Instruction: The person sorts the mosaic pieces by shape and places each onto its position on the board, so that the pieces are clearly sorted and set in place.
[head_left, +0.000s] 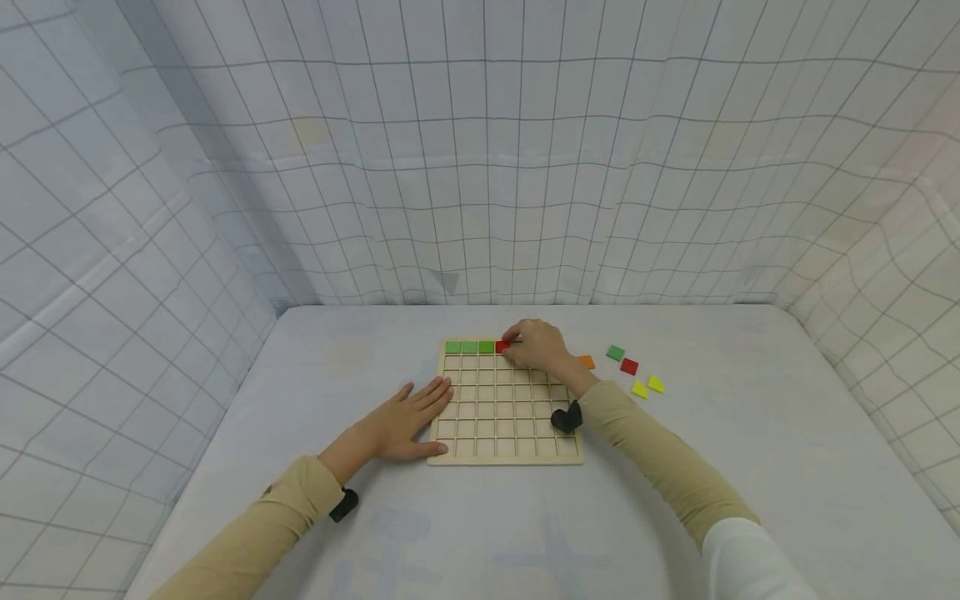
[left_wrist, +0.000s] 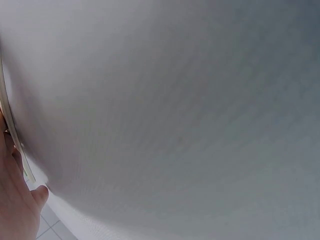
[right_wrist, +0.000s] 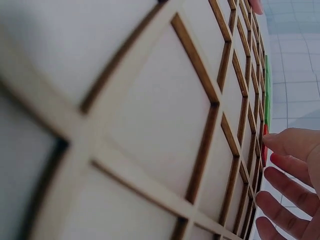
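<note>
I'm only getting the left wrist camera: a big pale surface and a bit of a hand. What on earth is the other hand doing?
Observer: The right hand is touching a red tile in the farthest row of a gridded board.
Operator: Ooh, is that tile alone in its row?
Observer: No, three green tiles sit in the squares just left of it.
Operator: And are there any spare bits lying about?
Observer: Yes, right of the board I see two yellow pieces, a loose green piece, a loose red piece and a partly hidden orange piece.
</note>
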